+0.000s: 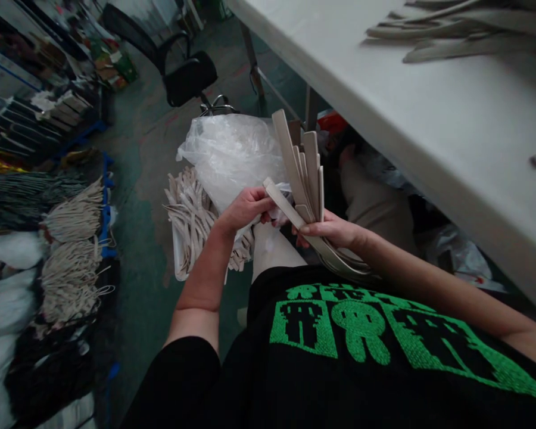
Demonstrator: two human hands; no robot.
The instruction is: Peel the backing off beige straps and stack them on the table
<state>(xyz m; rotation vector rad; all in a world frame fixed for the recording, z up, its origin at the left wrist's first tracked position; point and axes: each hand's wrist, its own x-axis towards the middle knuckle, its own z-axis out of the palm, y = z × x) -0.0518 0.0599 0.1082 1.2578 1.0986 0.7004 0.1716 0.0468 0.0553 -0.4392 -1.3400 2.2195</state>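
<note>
My right hand (328, 230) is closed around a bundle of flat beige straps (312, 173). Their ends fan upward at uneven heights, and the lower lengths curve down against my black shirt. One strap (283, 202) leans away from the bundle to the left. My left hand (249, 207) pinches at that strap near its end, though its fingertips are partly hidden. Just beyond my left hand rests a large crumpled clear plastic bag (236, 146). Below the bag, a white bin (177, 253) is heaped with loose beige straps (192, 208).
A white table (384, 113) runs along the right, with more straps (464, 36) on top. A black office chair (187, 77) stands ahead. To the left, bundled cords (69, 274) and white bags (9, 304) lie near a blue pallet (107, 202). Plastic wrapping (464, 256) is under the table.
</note>
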